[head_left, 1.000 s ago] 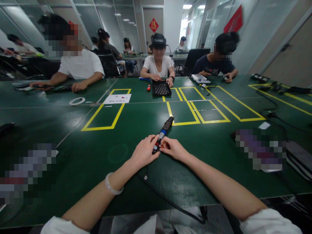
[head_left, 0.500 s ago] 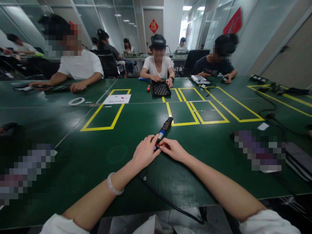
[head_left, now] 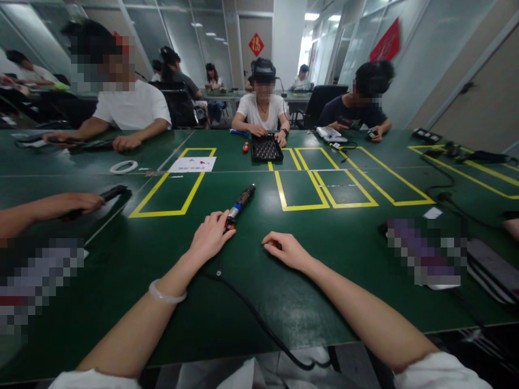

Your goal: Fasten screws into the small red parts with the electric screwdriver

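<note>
— Which way does the electric screwdriver (head_left: 240, 204) point?
— Flat on the green table (head_left: 332, 259), tip far-right, near end grasped by the left hand (head_left: 211, 237). The right hand (head_left: 286, 249) rests loosely curled, empty. Glass-walled office.

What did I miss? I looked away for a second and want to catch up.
The right hand let go of the screwdriver and lies on the table apart from it. The left hand alone holds its near end and has slid it leftward. A neighbour's hand has come in at the left. The black tray stayed put.
</note>
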Tool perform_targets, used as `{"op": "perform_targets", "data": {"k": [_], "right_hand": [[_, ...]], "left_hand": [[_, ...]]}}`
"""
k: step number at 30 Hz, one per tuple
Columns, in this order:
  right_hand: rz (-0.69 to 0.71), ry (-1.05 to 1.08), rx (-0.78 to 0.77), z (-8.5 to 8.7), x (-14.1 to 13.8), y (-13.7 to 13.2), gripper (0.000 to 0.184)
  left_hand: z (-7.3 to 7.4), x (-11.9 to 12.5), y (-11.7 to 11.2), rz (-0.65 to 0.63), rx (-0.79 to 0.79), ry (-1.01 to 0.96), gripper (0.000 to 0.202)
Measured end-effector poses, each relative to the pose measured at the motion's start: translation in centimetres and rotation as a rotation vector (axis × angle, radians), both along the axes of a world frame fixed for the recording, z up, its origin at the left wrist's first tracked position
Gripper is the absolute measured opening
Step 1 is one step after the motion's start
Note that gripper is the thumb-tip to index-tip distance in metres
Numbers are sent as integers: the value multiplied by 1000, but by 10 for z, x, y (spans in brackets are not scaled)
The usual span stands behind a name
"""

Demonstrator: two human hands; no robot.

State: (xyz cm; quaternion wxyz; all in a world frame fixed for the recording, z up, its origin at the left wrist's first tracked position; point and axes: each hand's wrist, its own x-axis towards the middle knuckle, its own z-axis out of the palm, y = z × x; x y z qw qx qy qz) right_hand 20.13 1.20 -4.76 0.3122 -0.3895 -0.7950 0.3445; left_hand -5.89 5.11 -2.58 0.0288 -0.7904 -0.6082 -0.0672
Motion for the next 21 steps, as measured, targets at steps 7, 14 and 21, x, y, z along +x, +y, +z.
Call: {"op": "perform_targets", "data": {"k": [7, 14, 21], "right_hand": [[8, -40, 6, 4, 1, 0, 12], [13, -72, 1, 4, 0, -1, 11], [21, -76, -3, 4, 1, -1, 12]], "left_hand": [[-2, -101, 43, 316, -68, 36, 65], [9, -171, 44, 581, -152, 33, 68], [12, -177, 36, 681, -144, 27, 69]]}}
